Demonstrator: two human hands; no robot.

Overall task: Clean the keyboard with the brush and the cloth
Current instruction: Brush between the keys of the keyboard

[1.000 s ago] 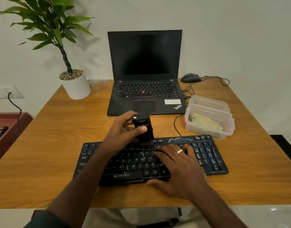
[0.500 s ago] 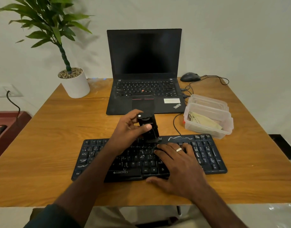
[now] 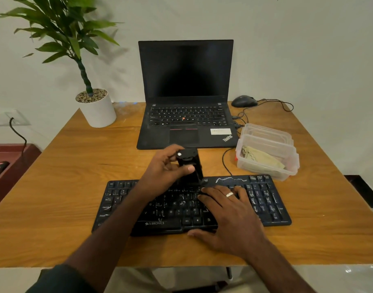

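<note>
A black keyboard point(image 3: 265, 199) lies across the near part of the wooden table point(image 3: 75, 187). My left hand point(image 3: 164, 168) grips a black brush point(image 3: 190, 166) held upright, its lower end touching the top key rows near the middle. My right hand point(image 3: 230, 214) lies flat on the keys to the right of the brush, fingers spread, a ring on one finger. A pale cloth point(image 3: 263, 159) sits inside a clear plastic box point(image 3: 291, 168) behind the keyboard's right end.
An open black laptop point(image 3: 185, 98) stands behind the keyboard. A potted plant point(image 3: 96, 108) is at the far left, a mouse point(image 3: 243, 101) with cables at the far right. A cable runs from the keyboard toward the laptop.
The brush and my left hand have shifted slightly right along the top key rows. My right hand stays flat on the keyboard.
</note>
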